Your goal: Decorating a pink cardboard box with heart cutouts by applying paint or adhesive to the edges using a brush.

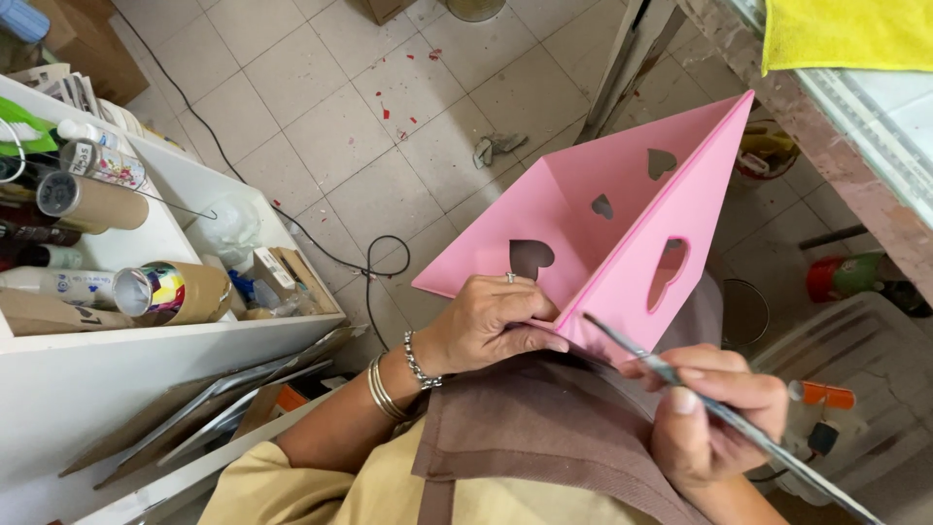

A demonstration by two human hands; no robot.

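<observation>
Pink box, open-sided, heart cut-outs in its panels, held over the lap above a brown apron. Long axis runs from lower left to upper right; far corner points up-right toward the counter edge. Left hand grips the near bottom edge, fingers curled on it. Right hand pinches a thin brush, tip touching the box's lower corner. White shelf close at left; tiled floor beyond.

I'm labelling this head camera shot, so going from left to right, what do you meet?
White shelf with cardboard tubes → black cable on the floor → left hand → pink box with heart cutouts → right hand holding a thin brush → yellow cloth.
</observation>
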